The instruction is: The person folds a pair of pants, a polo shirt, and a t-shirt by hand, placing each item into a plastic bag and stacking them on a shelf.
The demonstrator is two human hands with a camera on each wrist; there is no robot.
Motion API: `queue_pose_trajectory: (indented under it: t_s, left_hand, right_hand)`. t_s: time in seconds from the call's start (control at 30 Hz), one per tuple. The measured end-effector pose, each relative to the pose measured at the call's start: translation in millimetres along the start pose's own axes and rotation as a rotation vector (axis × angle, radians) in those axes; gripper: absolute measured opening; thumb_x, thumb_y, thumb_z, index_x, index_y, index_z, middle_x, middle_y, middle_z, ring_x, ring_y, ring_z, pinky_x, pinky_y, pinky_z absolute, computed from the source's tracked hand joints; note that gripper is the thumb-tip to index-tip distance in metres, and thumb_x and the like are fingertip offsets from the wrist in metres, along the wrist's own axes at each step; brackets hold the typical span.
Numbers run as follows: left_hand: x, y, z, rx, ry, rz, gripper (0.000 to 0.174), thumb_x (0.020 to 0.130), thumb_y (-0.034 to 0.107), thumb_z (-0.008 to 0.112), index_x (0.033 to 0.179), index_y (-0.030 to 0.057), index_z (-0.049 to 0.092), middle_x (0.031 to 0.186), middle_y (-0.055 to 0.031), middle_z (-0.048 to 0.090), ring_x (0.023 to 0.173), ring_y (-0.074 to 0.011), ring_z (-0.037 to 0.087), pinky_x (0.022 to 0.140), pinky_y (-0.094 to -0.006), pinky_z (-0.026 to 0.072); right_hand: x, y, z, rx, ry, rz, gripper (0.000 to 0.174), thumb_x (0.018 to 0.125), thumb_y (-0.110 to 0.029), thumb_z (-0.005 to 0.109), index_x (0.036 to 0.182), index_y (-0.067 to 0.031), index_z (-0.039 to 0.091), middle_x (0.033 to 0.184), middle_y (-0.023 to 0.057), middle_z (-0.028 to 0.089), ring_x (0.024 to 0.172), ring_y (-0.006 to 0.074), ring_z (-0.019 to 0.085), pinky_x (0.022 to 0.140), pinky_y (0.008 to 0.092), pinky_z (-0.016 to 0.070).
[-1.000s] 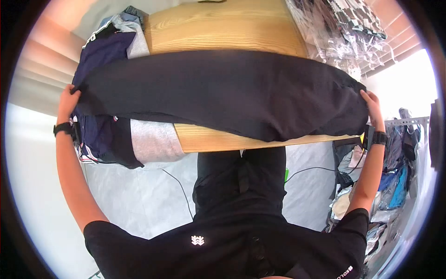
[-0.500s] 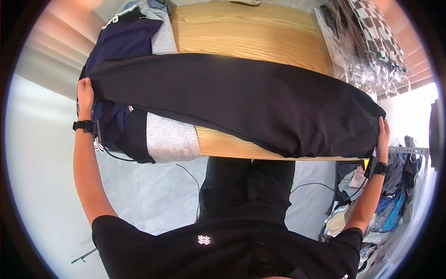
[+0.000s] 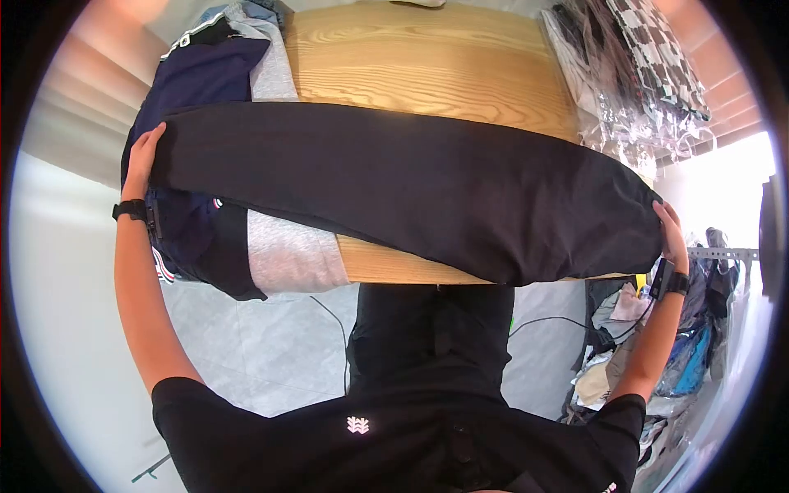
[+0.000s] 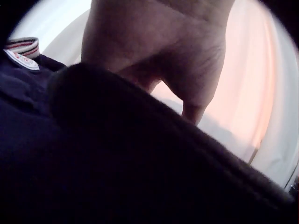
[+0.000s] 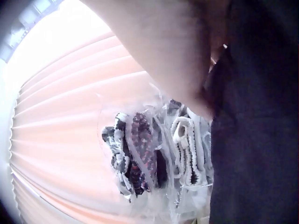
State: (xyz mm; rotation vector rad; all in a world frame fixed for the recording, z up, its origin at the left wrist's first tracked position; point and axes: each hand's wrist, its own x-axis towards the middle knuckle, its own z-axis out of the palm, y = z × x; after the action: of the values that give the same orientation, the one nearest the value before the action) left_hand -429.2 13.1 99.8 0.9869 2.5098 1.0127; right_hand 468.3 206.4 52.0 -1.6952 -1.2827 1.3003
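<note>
- Head view: one black garment [image 3: 411,185], long, smooth and matt, stretches lengthwise between both hands, narrower at its left end, broad and rounded toward the right, with soft creases there.
- It reaches across the wooden surface [image 3: 427,62] near its front edge, its left part over other clothes.
- Left grip [image 3: 141,160], a bare hand, touches the garment's left end; the hem hides its fingertips in the left wrist view, so I cannot tell whether it pinches the cloth.
- Right grip [image 3: 671,234], also bare, has its fingers at the right end; whether they clasp or merely press, I cannot tell.
- Two black wristbands, one per wrist.
- Under the left part: one navy garment [image 3: 205,70] with striped trim, and flecked grey cloth [image 3: 296,255], soft-looking; overlaps hide how many pieces lie there.
- Far right of the surface: clothes in clear, crinkled plastic, one a checked garment [image 3: 657,57]; the full count is unclear.
- Lower right: a heap of clothes [image 3: 690,361], some in plastic, too jumbled to count.
- Right wrist view: a pale pleated curtain [image 5: 70,140].
</note>
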Motion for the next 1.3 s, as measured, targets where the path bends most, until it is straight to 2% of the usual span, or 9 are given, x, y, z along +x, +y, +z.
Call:
queue_pose_trajectory:
  t_s: [0.4,0.53,0.67,0.73,0.8,0.83,0.97,1.2,1.3]
  left_hand:
    - [71.3,-36.7,5.8,0.433,0.224,0.373,0.052,0.082,0.041,0.066,0.108,-0.004,0.059,0.097,-0.0177,0.063,0.089,-0.0231,0.061,0.082,-0.0315,0.0462]
    - [-10.5,-3.1,12.7,0.47,0.371,0.648,0.037,0.086,0.026,0.063,0.112,0.0005,0.056,0.095,-0.013,0.062,0.085,-0.0243,0.06,0.079,-0.0332,0.0468]
    - [-160.4,69.3,56.3,0.252,-0.083,0.423,0.027,0.085,0.008,0.06,0.112,0.0053,0.056,0.093,-0.0083,0.06,0.078,-0.0147,0.055,0.072,-0.0291,0.0443]
    - [-213.0,98.7,86.8,0.259,-0.265,0.397,0.034,0.083,0.005,0.061,0.117,0.0057,0.055,0.106,-0.0093,0.057,0.09,-0.0185,0.057,0.081,-0.0311,0.0443]
    - [-231.8,98.5,109.1,0.416,-0.257,0.712,0.044,0.08,0.004,0.063,0.123,0.0076,0.053,0.124,-0.0124,0.049,0.114,-0.0258,0.049,0.096,-0.0366,0.0378]
    - [-235.8,97.0,111.9,0.515,-0.352,0.665,0.046,0.084,0.013,0.06,0.129,0.0104,0.05,0.141,-0.0133,0.035,0.133,-0.0319,0.029,0.108,-0.0431,0.0233]
    - [-230.7,75.2,108.1,0.726,-0.383,0.573,0.044,0.091,0.028,0.048,0.132,0.0113,0.048,0.147,-0.0117,0.027,0.137,-0.0331,0.021,0.111,-0.0447,0.0147]
    - [-226.8,60.2,94.9,0.468,-0.307,0.508,0.046,0.09,0.016,0.051,0.134,0.0042,0.043,0.143,-0.0145,0.035,0.134,-0.0316,0.029,0.109,-0.0388,0.0217]
    - [-217.1,46.0,93.8,0.225,-0.107,0.345,0.044,0.091,0.014,0.052,0.132,0.0023,0.044,0.136,-0.0137,0.045,0.129,-0.0267,0.039,0.106,-0.0357,0.0274]
  right_hand:
    - [13.7,1.7,8.0,-0.111,0.217,-0.189,0.034,0.088,-0.024,0.064,0.112,0.0005,0.058,0.095,0.0049,0.063,0.085,0.0096,0.058,0.076,0.0215,0.0461]
    - [-21.0,15.7,12.0,-0.36,0.547,-0.432,0.046,0.081,-0.018,0.071,0.12,-0.0018,0.051,0.107,0.0087,0.059,0.097,0.0147,0.056,0.081,0.0259,0.0457]
    - [-80.4,36.8,55.6,-0.342,0.685,-0.478,0.054,0.083,-0.019,0.069,0.128,-0.0021,0.044,0.125,0.015,0.049,0.113,0.0224,0.049,0.092,0.0313,0.0419]
    - [-91.0,52.0,82.8,-0.404,0.771,-0.458,0.058,0.083,-0.019,0.069,0.132,-0.0017,0.041,0.131,0.0163,0.043,0.121,0.0229,0.043,0.099,0.0333,0.0358]
    - [-93.9,55.3,103.7,-0.408,0.788,-0.441,0.053,0.086,-0.021,0.065,0.132,-0.0039,0.042,0.133,0.0167,0.041,0.125,0.0262,0.039,0.104,0.0359,0.0298]
    - [-93.7,56.1,106.9,-0.517,0.783,-0.462,0.05,0.087,-0.023,0.062,0.131,-0.0063,0.045,0.134,0.0179,0.04,0.126,0.0289,0.037,0.105,0.038,0.0278]
    - [-85.5,57.5,113.4,-0.719,0.779,-0.536,0.037,0.092,-0.023,0.055,0.126,-0.01,0.052,0.135,0.0194,0.04,0.125,0.0335,0.037,0.105,0.0403,0.0262]
    - [-81.0,55.7,106.7,-0.795,0.711,-0.581,0.035,0.093,-0.019,0.05,0.125,-0.0053,0.052,0.134,0.0208,0.042,0.125,0.0328,0.038,0.105,0.0407,0.0262]
    - [-102.7,48.8,118.2,-0.074,0.836,-0.512,0.051,0.092,-0.013,0.055,0.136,0.0002,0.034,0.139,0.0163,0.036,0.128,0.0244,0.033,0.108,0.0357,0.024]
